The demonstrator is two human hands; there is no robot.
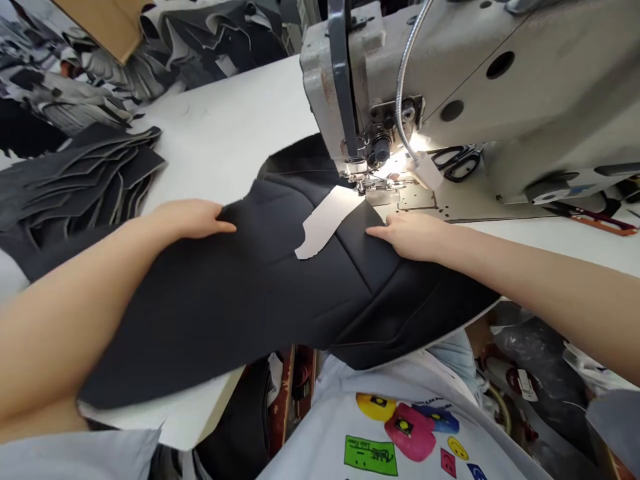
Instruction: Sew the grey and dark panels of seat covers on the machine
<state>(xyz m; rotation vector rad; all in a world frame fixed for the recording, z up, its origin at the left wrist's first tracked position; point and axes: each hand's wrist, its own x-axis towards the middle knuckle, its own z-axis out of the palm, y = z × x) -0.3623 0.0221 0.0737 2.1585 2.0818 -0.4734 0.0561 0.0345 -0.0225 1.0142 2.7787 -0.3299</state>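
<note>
A large black padded fabric panel [240, 300] lies under the sewing machine head [360, 87], its front part hanging over the table edge. On the panel rests a narrow white curved piece [330, 223], one end reaching the lit presser foot [361, 187]. My left hand [193, 219] grips the panel's left edge, a digit stretched along the top and the other fingers partly hidden. To the right of the white piece, my right hand [413, 237] is closed on the panel near the presser foot, one finger pointing left along the cloth.
Black-handled scissors [457, 162] lie behind the needle area. Orange-handled thread snips [595, 219] sit at the far right. Stacked dark fabric pieces [75, 180] occupy the left of the white table [220, 127], with more piles behind. A flexible metal lamp neck [405, 60] hangs before the machine.
</note>
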